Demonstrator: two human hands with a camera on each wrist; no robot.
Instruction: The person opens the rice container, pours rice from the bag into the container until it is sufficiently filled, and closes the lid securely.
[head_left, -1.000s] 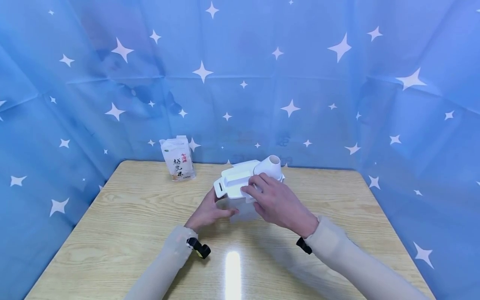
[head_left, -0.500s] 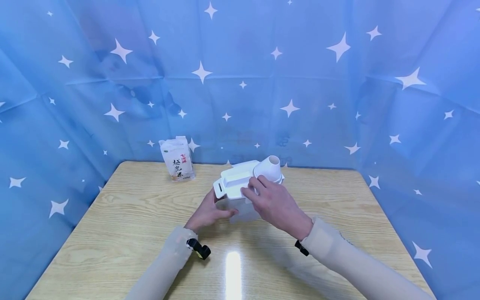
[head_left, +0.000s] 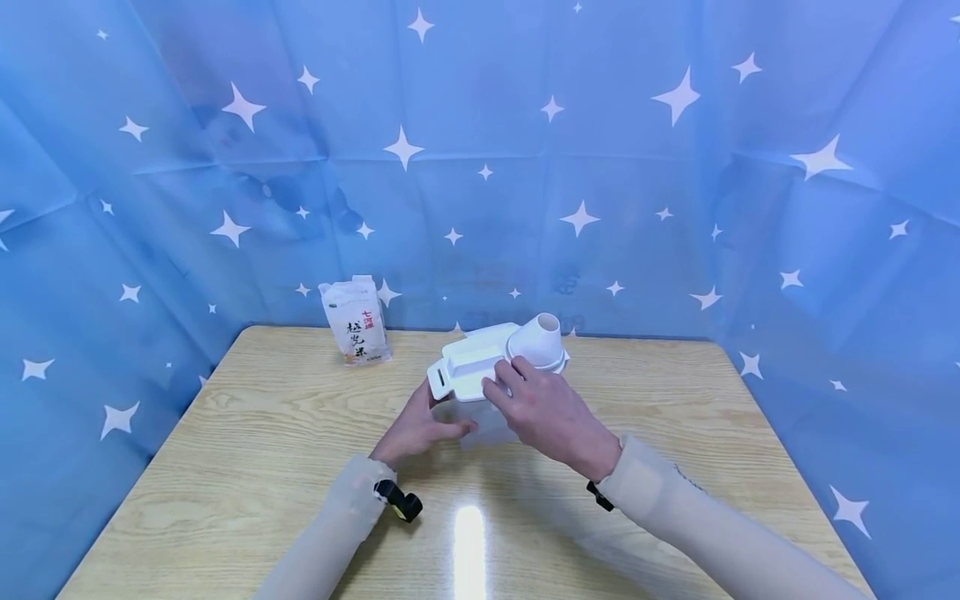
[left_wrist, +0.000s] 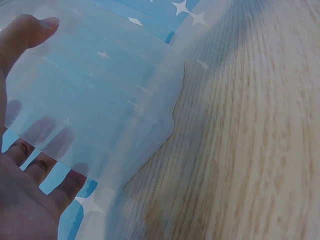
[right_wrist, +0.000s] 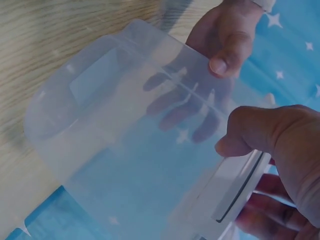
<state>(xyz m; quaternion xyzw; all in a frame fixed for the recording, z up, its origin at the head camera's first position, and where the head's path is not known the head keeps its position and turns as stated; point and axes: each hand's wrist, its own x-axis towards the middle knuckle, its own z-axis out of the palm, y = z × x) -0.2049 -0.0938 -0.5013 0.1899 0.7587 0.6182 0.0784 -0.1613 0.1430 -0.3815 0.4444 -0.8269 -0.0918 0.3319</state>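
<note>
A translucent plastic container [head_left: 487, 423] with a white lid [head_left: 468, 358] stands tilted at the middle of the table. On the lid's right part sits a white cone-shaped cup [head_left: 537, 342]. My left hand [head_left: 420, 427] holds the container's body from the left; the left wrist view shows its thumb [left_wrist: 37, 30] on one side and the other fingers behind the clear wall. At the lid's near edge, my right hand [head_left: 558, 417] pinches the rim, its thumb [right_wrist: 245, 132] on the near side and its fingers beyond. In the right wrist view the container [right_wrist: 95, 150] looks see-through.
A white bag of rice [head_left: 355, 323] stands at the back left of the wooden table [head_left: 247, 467]. Behind and at both sides hangs a blue cloth [head_left: 480, 125] with white stars. Each wrist wears a black strap.
My right hand has shifted slightly to the left along the lid's edge. The left hand and the container stay nearly where they were.
</note>
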